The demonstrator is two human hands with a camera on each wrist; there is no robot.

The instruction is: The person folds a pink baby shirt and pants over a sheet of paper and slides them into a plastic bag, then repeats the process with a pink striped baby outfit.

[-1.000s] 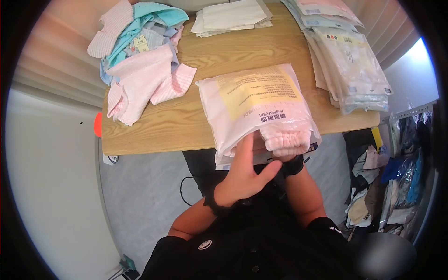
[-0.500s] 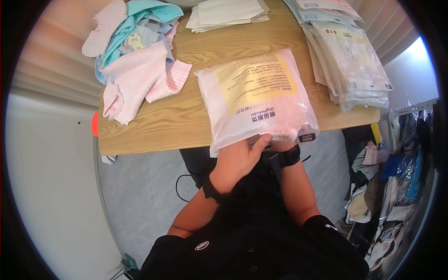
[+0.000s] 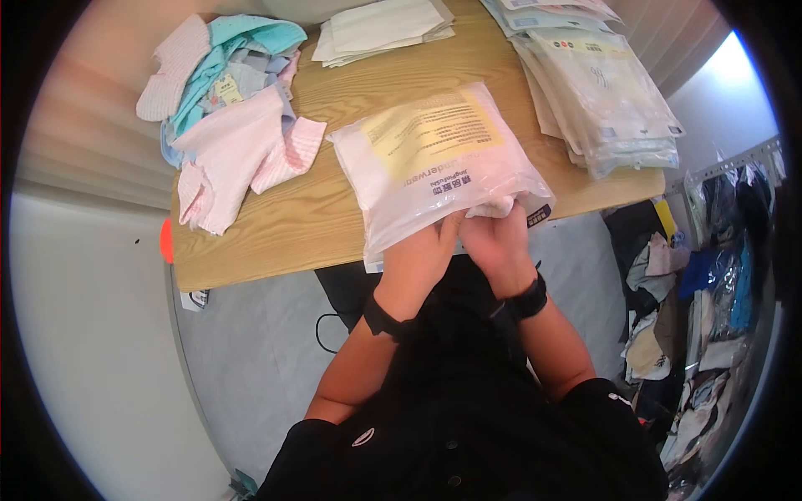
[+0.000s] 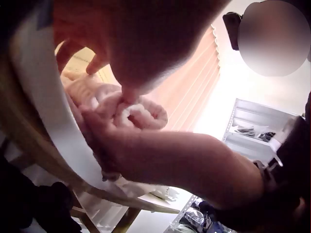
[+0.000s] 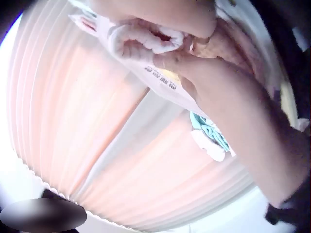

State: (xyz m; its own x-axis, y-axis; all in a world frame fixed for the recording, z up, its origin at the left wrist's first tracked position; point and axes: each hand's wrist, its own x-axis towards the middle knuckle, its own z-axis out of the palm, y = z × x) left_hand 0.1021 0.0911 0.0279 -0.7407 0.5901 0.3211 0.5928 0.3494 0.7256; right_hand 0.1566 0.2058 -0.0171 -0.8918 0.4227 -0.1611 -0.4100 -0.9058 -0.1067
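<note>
A clear plastic bag with a yellow printed panel (image 3: 434,138) lies at the table's near edge, its mouth towards me. Folded pink clothing with a gathered, ribbed end (image 3: 493,207) shows at the mouth; in the left wrist view the fluffy pink roll (image 4: 141,114) lies between both hands. My left hand (image 3: 422,250) reaches into the bag's left side, two fingers extended inside and its thumb near the roll. My right hand (image 3: 499,246) grips the clothing at the right of the mouth, some fingertips hidden. In the right wrist view, the roll (image 5: 136,46) sits right by the left thumb.
Pink and turquoise garments (image 3: 230,125) lie heaped at the table's left. White sheets (image 3: 384,32) are stacked at the back, and filled clear bags (image 3: 601,92) are piled at the right. Beyond the right side stands a rack with packed clothes (image 3: 727,275).
My left hand has gone deeper into the bag. The right hand has come out from under the bag to the mouth, and the pink roll sits further inside than a second ago.
</note>
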